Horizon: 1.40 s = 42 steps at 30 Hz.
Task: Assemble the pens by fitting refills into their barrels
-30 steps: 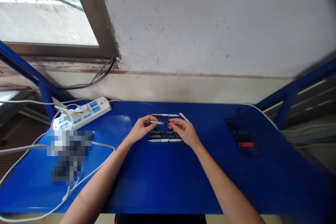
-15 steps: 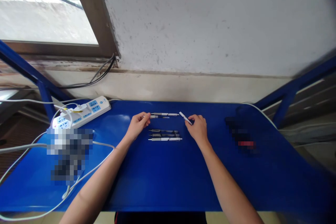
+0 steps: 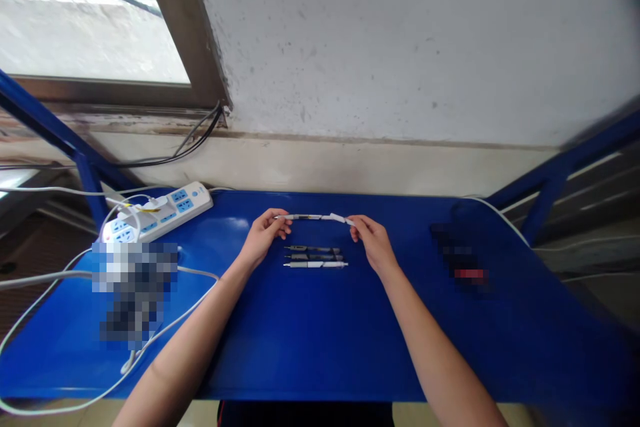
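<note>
My left hand point(image 3: 264, 235) is closed in a pinch on the front part of a pen point(image 3: 306, 217), whose thin refill points right. My right hand point(image 3: 373, 239) pinches a white pen barrel point(image 3: 337, 217), its far end at the refill's right end. Whether the refill has entered the barrel I cannot tell. A white pen lying behind is hardly distinguishable from these parts. Nearer to me lie two dark pens point(image 3: 313, 249) point(image 3: 313, 257) and a white pen with a grey grip point(image 3: 316, 265), side by side and level.
All this is on a blue table point(image 3: 310, 333). At the left stand a white power strip point(image 3: 187, 200) with plugs, a loose white cable point(image 3: 200, 303) and a pixelated object point(image 3: 135, 293). Another blurred dark object with red point(image 3: 467, 272) lies at the right. A wall rises behind.
My right hand has moved slightly left and turned the white barrel from slanted to nearly level, bringing it to the refill. My left hand stays almost in place, still pinching the front part.
</note>
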Available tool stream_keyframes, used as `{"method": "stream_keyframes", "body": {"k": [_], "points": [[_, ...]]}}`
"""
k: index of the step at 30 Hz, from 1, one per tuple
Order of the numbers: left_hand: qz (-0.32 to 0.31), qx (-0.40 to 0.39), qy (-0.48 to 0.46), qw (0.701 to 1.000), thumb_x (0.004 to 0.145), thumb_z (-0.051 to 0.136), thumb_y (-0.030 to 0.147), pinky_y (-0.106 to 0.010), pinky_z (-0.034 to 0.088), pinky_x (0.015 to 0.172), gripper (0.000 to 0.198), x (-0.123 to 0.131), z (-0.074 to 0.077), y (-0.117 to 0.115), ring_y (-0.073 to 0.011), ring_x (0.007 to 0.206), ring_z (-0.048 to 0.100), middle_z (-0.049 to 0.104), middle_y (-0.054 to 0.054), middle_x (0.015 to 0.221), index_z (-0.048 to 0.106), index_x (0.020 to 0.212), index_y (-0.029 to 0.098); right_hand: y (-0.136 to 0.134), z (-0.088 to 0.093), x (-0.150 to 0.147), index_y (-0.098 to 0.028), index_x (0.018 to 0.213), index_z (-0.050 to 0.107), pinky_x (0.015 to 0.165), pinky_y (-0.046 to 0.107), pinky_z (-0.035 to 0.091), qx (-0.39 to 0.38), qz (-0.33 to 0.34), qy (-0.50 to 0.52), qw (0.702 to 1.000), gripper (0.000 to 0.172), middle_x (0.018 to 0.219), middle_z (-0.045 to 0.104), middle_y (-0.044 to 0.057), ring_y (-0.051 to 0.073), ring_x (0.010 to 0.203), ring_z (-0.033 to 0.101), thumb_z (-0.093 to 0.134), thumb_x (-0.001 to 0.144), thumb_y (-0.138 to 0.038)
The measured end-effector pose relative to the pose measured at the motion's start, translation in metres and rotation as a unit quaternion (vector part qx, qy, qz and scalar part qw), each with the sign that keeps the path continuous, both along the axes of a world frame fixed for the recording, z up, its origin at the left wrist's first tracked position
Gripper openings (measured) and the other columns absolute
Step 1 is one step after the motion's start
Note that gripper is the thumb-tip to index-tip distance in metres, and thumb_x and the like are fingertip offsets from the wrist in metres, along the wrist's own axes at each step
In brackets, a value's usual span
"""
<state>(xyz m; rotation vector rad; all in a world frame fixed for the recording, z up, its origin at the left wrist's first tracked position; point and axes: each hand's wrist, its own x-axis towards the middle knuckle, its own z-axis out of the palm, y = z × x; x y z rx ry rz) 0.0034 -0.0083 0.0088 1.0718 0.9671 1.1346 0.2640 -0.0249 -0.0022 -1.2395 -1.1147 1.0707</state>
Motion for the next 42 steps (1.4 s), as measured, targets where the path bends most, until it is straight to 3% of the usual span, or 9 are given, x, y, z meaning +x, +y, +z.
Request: {"method": "stream_keyframes", "body": {"k": [9, 14, 19, 23, 29, 34, 39, 42], "points": [[-0.037, 0.029, 0.063, 0.997, 0.081, 0.064, 0.040, -0.024, 0.046, 0.061, 0.030, 0.001, 0.004, -0.004, -0.0124, 0.068, 0.060, 0.067, -0.006, 0.085, 0.060, 0.097, 0.015, -0.004, -0.002, -0.006, -0.019, 0.089, 0.073, 0.053, 0.026, 0.040, -0.014, 0.072, -0.055, 0.996, 0.032, 0.064, 0.059, 0.001, 0.014, 0.059, 0.053, 0.062, 0.082, -0.048], [-0.073, 0.042, 0.081, 0.993, 0.083, 0.062, 0.042, -0.025, 0.047, 0.063, 0.032, 0.003, 0.004, -0.006, -0.0136, 0.069, 0.061, 0.070, -0.007, 0.086, 0.059, 0.100, 0.015, -0.006, 0.003, -0.010, -0.020, 0.096, 0.071, 0.060, 0.029, 0.046, -0.004, 0.089, 0.025, 0.996, 0.030, 0.073, 0.066, 0.003, 0.016, 0.065, 0.059, 0.066, 0.081, -0.046], [-0.062, 0.042, 0.070, 0.995, 0.084, 0.062, 0.044, -0.024, 0.045, 0.061, 0.030, 0.004, 0.008, -0.006, -0.0133, 0.067, 0.062, 0.071, -0.007, 0.084, 0.056, 0.092, 0.015, -0.006, 0.003, -0.010, -0.020, 0.102, 0.071, 0.065, 0.031, 0.049, -0.008, 0.110, 0.069, 0.992, 0.031, 0.090, 0.072, 0.009, 0.021, 0.081, 0.065, 0.065, 0.082, -0.043], [-0.058, 0.042, 0.114, 0.991, 0.084, 0.059, 0.048, -0.024, 0.039, 0.054, 0.033, 0.003, 0.009, -0.005, -0.0122, 0.057, 0.057, 0.070, -0.006, 0.072, 0.057, 0.078, 0.016, -0.007, 0.003, -0.011, -0.021, 0.104, 0.072, 0.065, 0.032, 0.049, -0.014, 0.141, 0.032, 0.989, 0.031, 0.092, 0.073, 0.009, 0.020, 0.080, 0.065, 0.065, 0.082, -0.043], [-0.036, 0.056, 0.193, 0.979, 0.086, 0.053, 0.053, -0.023, 0.034, 0.050, 0.042, -0.001, 0.005, -0.004, -0.0100, 0.045, 0.046, 0.055, 0.002, 0.047, 0.057, 0.066, 0.017, -0.007, 0.003, -0.013, -0.021, 0.102, 0.073, 0.065, 0.031, 0.049, -0.019, 0.155, 0.002, 0.988, 0.031, 0.089, 0.074, 0.008, 0.020, 0.076, 0.066, 0.063, 0.083, -0.045], [-0.063, 0.076, 0.152, 0.983, 0.081, 0.064, 0.044, -0.021, 0.035, 0.052, 0.027, 0.000, 0.009, -0.007, -0.0091, 0.054, 0.050, 0.061, 0.002, 0.064, 0.060, 0.083, 0.017, -0.006, 0.001, -0.012, -0.021, 0.099, 0.073, 0.063, 0.030, 0.048, -0.025, 0.146, 0.035, 0.988, 0.030, 0.086, 0.074, 0.008, 0.020, 0.077, 0.067, 0.064, 0.082, -0.045], [-0.066, 0.074, 0.109, 0.989, 0.080, 0.066, 0.042, -0.020, 0.038, 0.052, 0.035, 0.002, 0.011, -0.007, -0.0099, 0.059, 0.053, 0.063, -0.001, 0.076, 0.059, 0.105, 0.018, -0.006, 0.002, -0.011, -0.020, 0.099, 0.073, 0.063, 0.030, 0.048, -0.027, 0.141, 0.051, 0.988, 0.031, 0.086, 0.074, 0.009, 0.020, 0.076, 0.067, 0.065, 0.082, -0.044], [-0.051, 0.054, 0.128, 0.989, 0.085, 0.056, 0.049, -0.021, 0.035, 0.048, 0.034, 0.002, 0.007, -0.005, -0.0108, 0.055, 0.052, 0.062, -0.002, 0.068, 0.063, 0.090, 0.016, -0.006, 0.003, -0.011, -0.020, 0.099, 0.073, 0.063, 0.030, 0.048, -0.025, 0.143, 0.054, 0.988, 0.030, 0.086, 0.074, 0.009, 0.019, 0.075, 0.066, 0.065, 0.082, -0.043]]}}
